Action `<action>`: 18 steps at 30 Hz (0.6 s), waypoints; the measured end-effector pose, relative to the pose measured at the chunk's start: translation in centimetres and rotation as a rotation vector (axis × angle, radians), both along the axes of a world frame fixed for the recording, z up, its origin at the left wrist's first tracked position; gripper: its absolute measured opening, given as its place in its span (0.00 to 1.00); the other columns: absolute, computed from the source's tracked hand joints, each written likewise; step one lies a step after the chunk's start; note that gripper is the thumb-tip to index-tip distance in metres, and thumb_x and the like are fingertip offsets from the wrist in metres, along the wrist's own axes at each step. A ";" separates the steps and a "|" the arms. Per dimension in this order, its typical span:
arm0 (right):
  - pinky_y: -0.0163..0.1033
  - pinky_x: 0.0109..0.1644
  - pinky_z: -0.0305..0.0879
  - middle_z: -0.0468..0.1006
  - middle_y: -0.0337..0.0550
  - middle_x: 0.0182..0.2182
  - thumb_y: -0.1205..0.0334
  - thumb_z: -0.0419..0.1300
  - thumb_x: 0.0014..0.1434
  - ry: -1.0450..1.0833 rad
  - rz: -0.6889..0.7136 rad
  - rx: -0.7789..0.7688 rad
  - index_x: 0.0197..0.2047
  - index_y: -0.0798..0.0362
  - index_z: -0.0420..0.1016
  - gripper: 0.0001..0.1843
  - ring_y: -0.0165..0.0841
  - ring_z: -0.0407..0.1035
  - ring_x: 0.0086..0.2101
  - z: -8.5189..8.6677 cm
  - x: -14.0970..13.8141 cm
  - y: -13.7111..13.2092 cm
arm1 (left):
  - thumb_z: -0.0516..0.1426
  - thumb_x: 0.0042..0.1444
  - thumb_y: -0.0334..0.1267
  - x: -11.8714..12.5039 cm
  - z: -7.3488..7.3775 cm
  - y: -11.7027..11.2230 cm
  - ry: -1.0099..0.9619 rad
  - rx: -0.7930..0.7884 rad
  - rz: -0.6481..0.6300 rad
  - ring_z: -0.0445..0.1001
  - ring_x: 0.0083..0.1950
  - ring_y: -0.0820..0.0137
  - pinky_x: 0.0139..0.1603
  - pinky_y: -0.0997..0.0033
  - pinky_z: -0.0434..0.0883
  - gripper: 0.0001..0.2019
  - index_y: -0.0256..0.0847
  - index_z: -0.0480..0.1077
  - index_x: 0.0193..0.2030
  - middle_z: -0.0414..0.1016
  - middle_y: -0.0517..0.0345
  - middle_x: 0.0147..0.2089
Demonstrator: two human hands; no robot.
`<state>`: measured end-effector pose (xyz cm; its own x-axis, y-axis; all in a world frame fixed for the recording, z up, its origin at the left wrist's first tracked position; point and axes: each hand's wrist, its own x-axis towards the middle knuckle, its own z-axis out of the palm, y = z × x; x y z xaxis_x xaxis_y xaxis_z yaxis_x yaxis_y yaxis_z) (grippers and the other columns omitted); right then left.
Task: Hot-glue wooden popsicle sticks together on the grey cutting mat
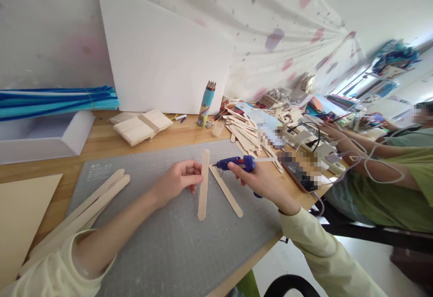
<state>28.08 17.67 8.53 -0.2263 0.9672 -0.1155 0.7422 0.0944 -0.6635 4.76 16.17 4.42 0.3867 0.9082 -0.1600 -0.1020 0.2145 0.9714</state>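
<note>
Two wooden craft sticks lie on the grey cutting mat [169, 252] before you: your left hand [178, 179] pinches the upright one [203, 184] by its edge, while your right hand [259, 180] grips a blue glue gun [237, 163], nozzle aimed at the slanted stick [226, 191].

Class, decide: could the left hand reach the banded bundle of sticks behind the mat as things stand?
Probably yes: only bare mat and table lie between the left hand and the bundle. That hand is pinching a stick, though, so it is not free to grasp.
</note>
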 end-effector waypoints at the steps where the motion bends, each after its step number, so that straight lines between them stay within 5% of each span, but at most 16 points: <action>1: 0.36 0.24 0.55 0.67 0.34 0.18 0.31 0.53 0.58 -0.006 0.007 0.012 0.26 0.49 0.68 0.29 0.29 0.61 0.21 0.0 0.0 0.0 | 0.63 0.43 0.42 0.0 0.0 0.0 -0.001 -0.002 0.006 0.65 0.24 0.77 0.27 0.73 0.65 0.11 0.39 0.70 0.32 0.69 0.67 0.25; 7: 0.35 0.22 0.53 0.63 0.32 0.16 0.32 0.53 0.59 -0.023 0.023 0.029 0.25 0.49 0.66 0.28 0.27 0.58 0.19 0.3 -0.1 -0.1 | 0.64 0.42 0.41 0.1 0.2 0.0 -0.008 -0.015 0.023 0.65 0.23 0.77 0.26 0.73 0.64 0.12 0.38 0.70 0.32 0.69 0.67 0.25; 18: 0.37 0.29 0.61 0.73 0.39 0.22 0.33 0.52 0.59 -0.006 0.027 -0.012 0.21 0.51 0.68 0.30 0.31 0.66 0.25 0.6 0.0 -0.2 | 0.64 0.45 0.46 0.1 -0.2 -0.1 -0.033 -0.006 0.036 0.66 0.25 0.75 0.29 0.71 0.64 0.14 0.39 0.71 0.32 0.70 0.65 0.25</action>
